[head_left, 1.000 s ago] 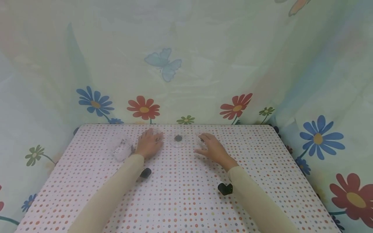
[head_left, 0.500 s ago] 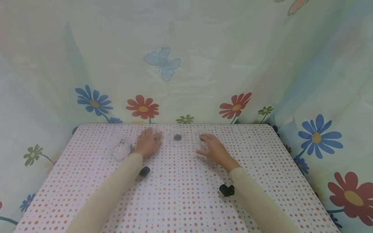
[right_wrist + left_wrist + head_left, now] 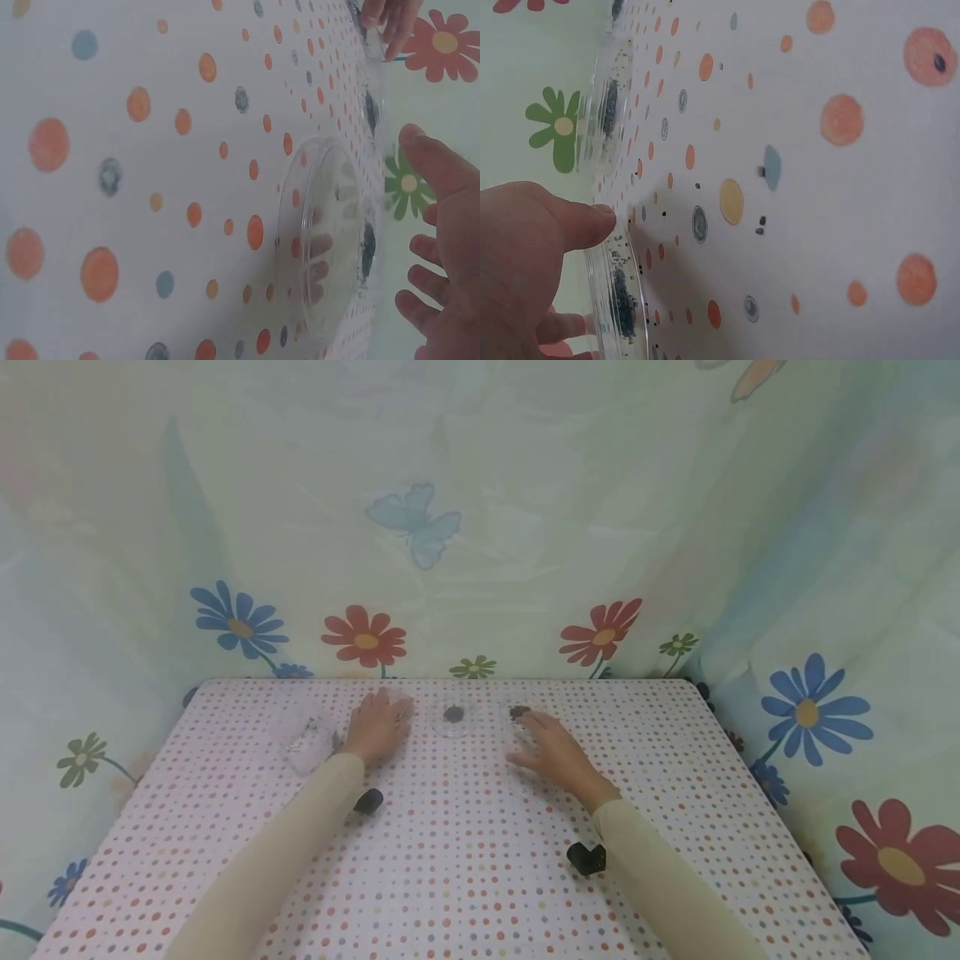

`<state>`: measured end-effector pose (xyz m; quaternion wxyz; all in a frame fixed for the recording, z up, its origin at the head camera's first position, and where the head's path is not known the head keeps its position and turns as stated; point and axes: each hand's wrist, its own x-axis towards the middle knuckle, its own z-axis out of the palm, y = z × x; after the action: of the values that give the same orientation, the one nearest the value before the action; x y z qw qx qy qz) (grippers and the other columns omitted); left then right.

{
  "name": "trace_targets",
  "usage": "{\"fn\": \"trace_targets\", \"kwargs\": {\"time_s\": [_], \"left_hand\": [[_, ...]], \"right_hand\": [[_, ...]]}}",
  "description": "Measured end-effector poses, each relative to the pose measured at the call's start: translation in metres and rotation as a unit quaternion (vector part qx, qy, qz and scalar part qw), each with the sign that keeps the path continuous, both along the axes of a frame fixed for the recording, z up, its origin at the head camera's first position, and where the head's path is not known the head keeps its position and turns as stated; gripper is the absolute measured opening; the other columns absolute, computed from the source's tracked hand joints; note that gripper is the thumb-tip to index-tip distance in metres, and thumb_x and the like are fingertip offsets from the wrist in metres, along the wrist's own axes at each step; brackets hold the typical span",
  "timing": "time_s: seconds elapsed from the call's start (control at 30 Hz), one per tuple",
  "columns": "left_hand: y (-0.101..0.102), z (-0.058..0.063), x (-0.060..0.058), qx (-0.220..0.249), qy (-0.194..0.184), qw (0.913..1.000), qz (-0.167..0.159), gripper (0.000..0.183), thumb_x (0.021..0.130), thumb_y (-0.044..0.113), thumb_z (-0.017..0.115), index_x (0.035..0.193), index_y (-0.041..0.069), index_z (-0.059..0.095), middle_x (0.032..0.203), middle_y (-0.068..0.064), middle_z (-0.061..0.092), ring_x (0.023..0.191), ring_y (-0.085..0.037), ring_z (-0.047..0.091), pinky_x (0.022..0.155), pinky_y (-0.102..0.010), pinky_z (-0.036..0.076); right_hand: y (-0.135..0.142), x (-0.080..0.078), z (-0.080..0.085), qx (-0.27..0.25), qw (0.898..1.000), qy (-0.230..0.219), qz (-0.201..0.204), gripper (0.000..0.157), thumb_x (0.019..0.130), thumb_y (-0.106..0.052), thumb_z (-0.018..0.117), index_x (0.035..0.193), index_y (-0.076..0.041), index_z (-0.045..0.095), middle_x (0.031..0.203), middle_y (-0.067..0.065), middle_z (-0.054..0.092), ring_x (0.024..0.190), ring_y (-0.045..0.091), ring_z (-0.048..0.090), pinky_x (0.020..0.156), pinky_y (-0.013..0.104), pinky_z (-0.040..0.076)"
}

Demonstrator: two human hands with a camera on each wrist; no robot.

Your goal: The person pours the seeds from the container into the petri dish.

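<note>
My left hand (image 3: 377, 727) grips a clear petri dish (image 3: 639, 264) at the back of the table, its thumb on the near rim and fingers at the far side. Dark granules (image 3: 622, 300) lie in that dish. A second petri dish with a dark granule pile (image 3: 453, 714) stands between the hands. My right hand (image 3: 558, 752) has its fingers spread and holds nothing, just in front of a third pile of dark granules (image 3: 518, 712). Closer in the right wrist view lies a clear round lid or dish (image 3: 307, 247), faint in the head view.
Left of the left hand stands a clear container (image 3: 300, 756) with small dark bits in it. A few dark crumbs (image 3: 761, 225) are scattered on the dotted tabletop (image 3: 465, 860). A flowered curtain (image 3: 510, 527) rises behind the table's far edge.
My right hand has drawn back slightly toward the lower right, so the dark granules beyond its fingertips show more. The left hand stays at its dish. The head view has shifted a little.
</note>
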<state>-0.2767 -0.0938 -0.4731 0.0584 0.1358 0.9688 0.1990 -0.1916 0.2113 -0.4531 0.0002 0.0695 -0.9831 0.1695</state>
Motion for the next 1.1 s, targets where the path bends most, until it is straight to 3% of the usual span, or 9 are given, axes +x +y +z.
{"fn": "trace_targets", "kwargs": {"time_s": [0.3,0.6,0.87,1.1], "left_hand": [[-0.003,0.0,-0.001,-0.009,0.0,1.0,-0.002,0.053,0.098,0.033,0.052,0.149,0.025,0.038,0.162,-0.016,0.016,0.149,-0.041,0.011,0.118,-0.062,0.015],[-0.003,0.001,-0.001,-0.009,-0.029,0.9995,0.008,0.05,0.102,0.039,0.041,0.15,0.026,0.035,0.163,-0.013,0.011,0.15,-0.039,0.006,0.119,-0.061,0.011],[-0.003,-0.003,-0.005,-0.045,-0.017,0.9988,-0.005,0.049,0.103,0.036,0.039,0.15,0.026,0.036,0.162,-0.015,0.014,0.149,-0.042,0.009,0.118,-0.063,0.016],[-0.002,-0.002,-0.006,-0.048,-0.016,0.9985,-0.018,0.048,0.103,0.035,0.04,0.15,0.026,0.036,0.162,-0.016,0.016,0.149,-0.042,0.01,0.118,-0.063,0.015]], "right_hand": [[0.005,0.006,-0.002,-0.006,1.0,-0.006,-0.009,0.071,0.085,-0.046,0.07,0.142,-0.012,0.046,0.151,0.014,0.041,0.141,0.034,0.037,0.114,0.053,0.034],[0.012,0.011,-0.002,-0.017,1.0,-0.015,-0.005,0.071,0.084,-0.043,0.072,0.143,-0.012,0.046,0.15,0.015,0.042,0.14,0.036,0.037,0.114,0.055,0.034],[0.013,0.015,-0.006,-0.015,0.999,-0.027,-0.01,0.07,0.084,-0.043,0.072,0.143,-0.014,0.046,0.151,0.013,0.042,0.14,0.035,0.037,0.114,0.054,0.034],[0.016,0.021,-0.008,0.002,1.0,-0.022,-0.007,0.073,0.083,-0.045,0.072,0.142,-0.013,0.046,0.149,0.013,0.044,0.139,0.035,0.039,0.114,0.053,0.035]]}}
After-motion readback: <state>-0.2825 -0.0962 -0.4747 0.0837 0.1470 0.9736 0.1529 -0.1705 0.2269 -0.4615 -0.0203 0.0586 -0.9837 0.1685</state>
